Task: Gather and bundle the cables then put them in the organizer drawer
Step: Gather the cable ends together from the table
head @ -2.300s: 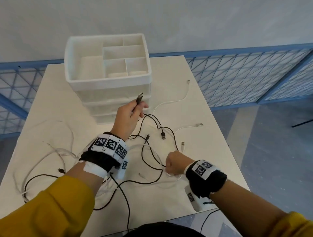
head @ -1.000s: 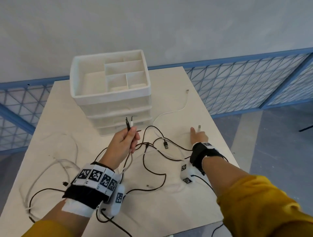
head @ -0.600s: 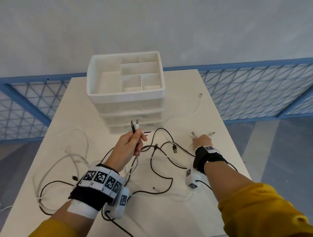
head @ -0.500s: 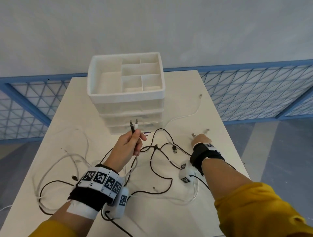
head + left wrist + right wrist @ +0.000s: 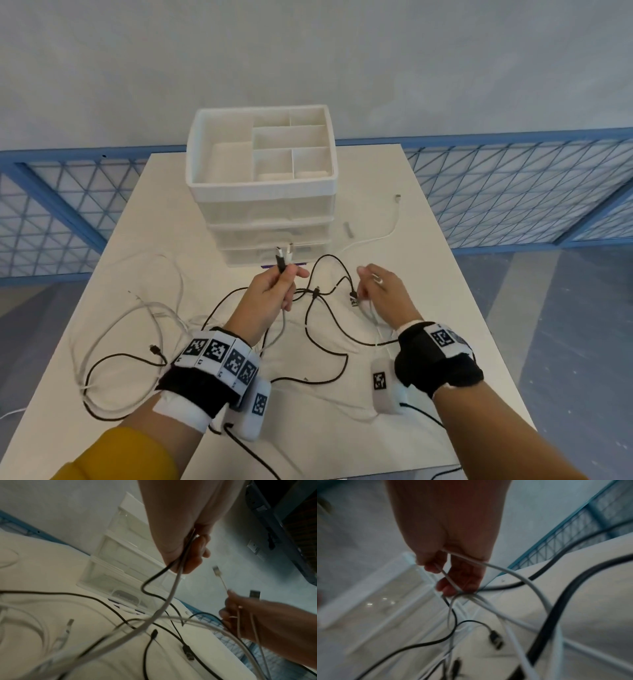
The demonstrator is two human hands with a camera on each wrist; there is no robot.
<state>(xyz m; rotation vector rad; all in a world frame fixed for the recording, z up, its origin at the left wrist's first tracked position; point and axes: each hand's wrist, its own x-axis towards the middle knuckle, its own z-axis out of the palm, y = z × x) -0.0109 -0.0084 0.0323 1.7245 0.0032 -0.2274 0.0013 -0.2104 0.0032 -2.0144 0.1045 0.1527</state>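
The left hand (image 5: 270, 294) is closed around two cable ends, one black and one white, and their plugs (image 5: 284, 255) stand up above the fist, just in front of the organizer (image 5: 263, 192); the right hand (image 5: 383, 294) pinches thin white cable (image 5: 452, 582) between thumb and fingers, and in the left wrist view two plugs show at this hand, one white and one dark, though that view is blurred and I am not sure the dark one is in the grip.

The cables (image 5: 325, 339) are light, soft and limp; they will not keep a shape, they slide easily over the table (image 5: 428, 260), and they cross each other, so a pull on one end will probably drag the neighbours with it; the plugs are the only stiff parts, so the best place to take hold is at the plug or just behind it, and afterwards at the middle of a loop for the coiling.

By my count there are about three black cables and three or four white ones; the white ones are hard to separate from the pale table; one white cable (image 5: 390, 233) lies apart, to the right of the organizer, and a loose tangle (image 5: 120, 329) of both colours lies at the left side; one organizer, with three drawers, all closed, and an open tray on top with six compartments.
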